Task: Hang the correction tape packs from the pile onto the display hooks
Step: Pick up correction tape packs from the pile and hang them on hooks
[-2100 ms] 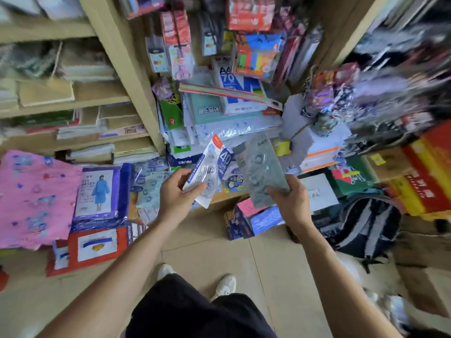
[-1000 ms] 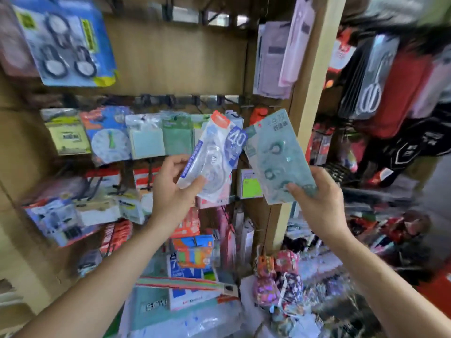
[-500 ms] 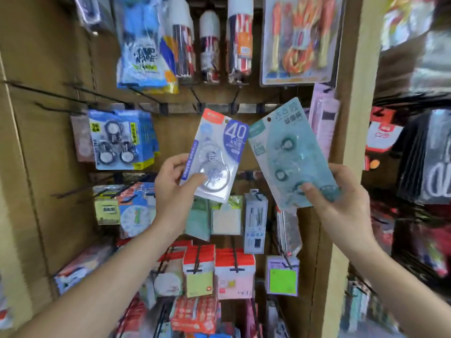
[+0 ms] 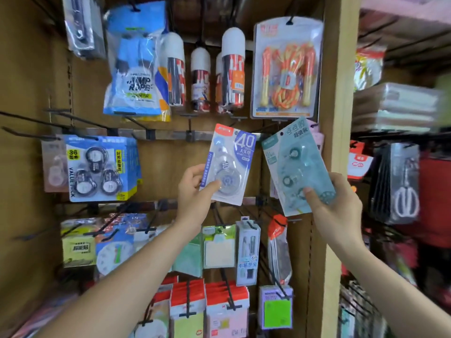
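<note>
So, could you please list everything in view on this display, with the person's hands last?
40 pack: one, white and purple, centre, in the left hand.
teal pack: one, teal, centre right, in the right hand.
blue value packs: a stack, blue and yellow, hanging left.
jump rope bag: one, blue, top left.
canisters: at least three, white-capped, top centre.
skipping rope pack: one, orange, top right.
note packs: several, red-topped, bottom row.
scissors pack: one, white-handled, far right.
bare hooks: several, black, far left.
left hand: grip on the 40 pack's lower left edge.
right hand: grip on the teal pack's lower corner.
</note>
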Tool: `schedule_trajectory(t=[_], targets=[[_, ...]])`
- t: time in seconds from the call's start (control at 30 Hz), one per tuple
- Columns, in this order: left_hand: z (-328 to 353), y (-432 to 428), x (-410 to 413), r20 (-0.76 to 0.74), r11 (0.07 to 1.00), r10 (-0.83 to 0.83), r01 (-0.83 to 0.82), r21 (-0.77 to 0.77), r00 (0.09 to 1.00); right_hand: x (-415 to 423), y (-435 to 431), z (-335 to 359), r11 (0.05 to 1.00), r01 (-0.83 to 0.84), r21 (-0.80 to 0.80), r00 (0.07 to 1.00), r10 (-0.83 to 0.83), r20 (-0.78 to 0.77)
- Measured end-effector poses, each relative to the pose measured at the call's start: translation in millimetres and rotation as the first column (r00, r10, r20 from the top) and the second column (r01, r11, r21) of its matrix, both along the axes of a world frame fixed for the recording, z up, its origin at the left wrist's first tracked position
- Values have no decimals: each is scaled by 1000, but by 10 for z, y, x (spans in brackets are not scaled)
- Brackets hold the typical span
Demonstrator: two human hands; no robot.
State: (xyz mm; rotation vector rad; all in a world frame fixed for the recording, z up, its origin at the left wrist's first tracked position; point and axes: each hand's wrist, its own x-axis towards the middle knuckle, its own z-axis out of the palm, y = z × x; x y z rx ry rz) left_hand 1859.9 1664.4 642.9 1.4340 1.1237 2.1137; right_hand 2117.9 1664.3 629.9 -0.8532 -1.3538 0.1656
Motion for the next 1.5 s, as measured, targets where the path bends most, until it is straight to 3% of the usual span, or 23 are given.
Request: schedule_trajectory(t=[0.2, 0.4, 0.67, 0.8, 1.1, 1.27, 1.5], targets=[[13, 30, 165, 62, 999, -41, 40, 10, 997, 151, 146, -46, 996, -60, -61, 998, 58, -38], [-144, -48, 200, 131, 996, 70, -76, 41, 989, 194, 195, -72, 989, -132, -61, 990, 129, -57], [-178, -203, 191, 115, 992, 99, -107, 66, 988, 158, 186, -156, 974, -224, 22, 959, 224, -172], [-130, -223, 120, 146, 985, 131, -145, 90, 981, 75, 314, 9, 966, -257, -19, 953, 250, -172], [-45, -204, 86, 56, 983, 111, -118, 137, 992, -183, 392, -99, 966, -251, -67, 963, 243, -113], [36, -106, 120, -2, 974, 187, -185, 134, 982, -210, 284, -135, 981, -194, 7, 968, 193, -160], [-46, -163, 74, -78, 953, 260, -242, 185, 963, -158, 332, -48, 968, -248, -46, 962, 240, -128]])
